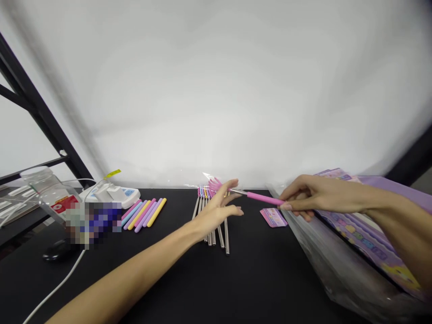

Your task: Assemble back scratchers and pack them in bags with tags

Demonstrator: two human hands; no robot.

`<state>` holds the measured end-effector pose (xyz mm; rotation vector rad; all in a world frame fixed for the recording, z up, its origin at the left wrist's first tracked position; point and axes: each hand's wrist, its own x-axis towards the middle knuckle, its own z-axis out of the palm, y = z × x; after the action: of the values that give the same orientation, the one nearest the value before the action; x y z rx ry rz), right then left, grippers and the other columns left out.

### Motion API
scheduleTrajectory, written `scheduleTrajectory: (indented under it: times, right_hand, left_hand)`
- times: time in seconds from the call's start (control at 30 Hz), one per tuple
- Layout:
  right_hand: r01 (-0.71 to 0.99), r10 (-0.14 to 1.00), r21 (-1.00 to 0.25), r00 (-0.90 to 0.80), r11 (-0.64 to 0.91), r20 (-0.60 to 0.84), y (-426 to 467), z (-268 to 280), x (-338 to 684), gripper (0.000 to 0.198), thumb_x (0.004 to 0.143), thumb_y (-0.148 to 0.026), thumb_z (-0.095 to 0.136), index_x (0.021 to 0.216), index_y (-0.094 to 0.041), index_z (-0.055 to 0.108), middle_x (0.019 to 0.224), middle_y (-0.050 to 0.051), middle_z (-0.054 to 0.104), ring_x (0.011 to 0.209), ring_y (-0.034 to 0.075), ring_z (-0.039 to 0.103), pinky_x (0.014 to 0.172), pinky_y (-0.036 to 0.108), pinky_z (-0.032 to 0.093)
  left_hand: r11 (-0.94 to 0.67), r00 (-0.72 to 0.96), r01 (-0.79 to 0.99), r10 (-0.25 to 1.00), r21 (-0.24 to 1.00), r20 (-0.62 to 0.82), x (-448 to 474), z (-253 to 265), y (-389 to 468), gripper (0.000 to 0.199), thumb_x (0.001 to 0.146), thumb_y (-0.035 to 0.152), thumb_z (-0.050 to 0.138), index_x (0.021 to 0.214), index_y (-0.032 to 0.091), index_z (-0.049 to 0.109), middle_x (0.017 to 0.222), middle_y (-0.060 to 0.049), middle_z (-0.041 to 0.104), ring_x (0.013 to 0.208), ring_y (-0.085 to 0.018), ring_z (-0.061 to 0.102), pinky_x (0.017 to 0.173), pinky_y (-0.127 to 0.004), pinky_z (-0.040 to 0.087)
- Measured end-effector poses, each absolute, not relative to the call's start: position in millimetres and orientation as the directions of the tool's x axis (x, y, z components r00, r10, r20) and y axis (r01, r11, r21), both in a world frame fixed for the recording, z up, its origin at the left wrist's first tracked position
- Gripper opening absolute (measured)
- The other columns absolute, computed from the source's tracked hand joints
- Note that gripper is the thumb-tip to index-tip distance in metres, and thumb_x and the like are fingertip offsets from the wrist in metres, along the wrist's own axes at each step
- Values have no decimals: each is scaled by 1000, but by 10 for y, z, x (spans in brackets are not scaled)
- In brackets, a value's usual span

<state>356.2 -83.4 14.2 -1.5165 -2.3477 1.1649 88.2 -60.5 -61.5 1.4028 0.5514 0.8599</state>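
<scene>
A slender scratcher with a pink hand-shaped head, shiny metal rod and smooth pink tubular handle (265,198) hangs slantwise above the tabletop (162,279), between the two hands. The right hand (313,193) has its grip closed on the handle's end; the left hand (212,213) is beside the head, its grip spread apart, and whether it touches the rod cannot be told. Below it lies a bunch of silvery metal rods with small coloured heads (227,238), their near ends bare. Judging from this, the raised piece has its handle on, while those rods remain without, and a row of loose pastel tubular handles (145,213) lies unused to the left. Farther right are a small stack of pink-and-purple printed cards (274,217) and a clear plastic bag (313,252); farther left, a white power strip (126,195) and a black computer mouse (57,249).
</scene>
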Motion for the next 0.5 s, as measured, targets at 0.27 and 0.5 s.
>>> scheduleTrajectory:
  times: [0.27,0.5]
  right_hand:
    - [663,783,-718,-554,210,-283,-827,130,3364,38,82,-52,63,91,-17,74,67,3,66,63,18,59,67,32,47]
    - [630,816,-753,-528,189,-237,-716,43,3462,36,78,-50,69,90,-17,74,74,5,70,70,19,62,68,31,48]
  left_hand:
    - [-43,736,-213,650,976,189,874,-542,-668,68,77,13,67,138,36,47,154,-5,33,140,-32,36,109,-48,40]
    - [-200,528,-134,814,971,241,805,-550,-583,85,86,35,67,152,44,14,145,-13,45,103,-27,68,96,-50,52]
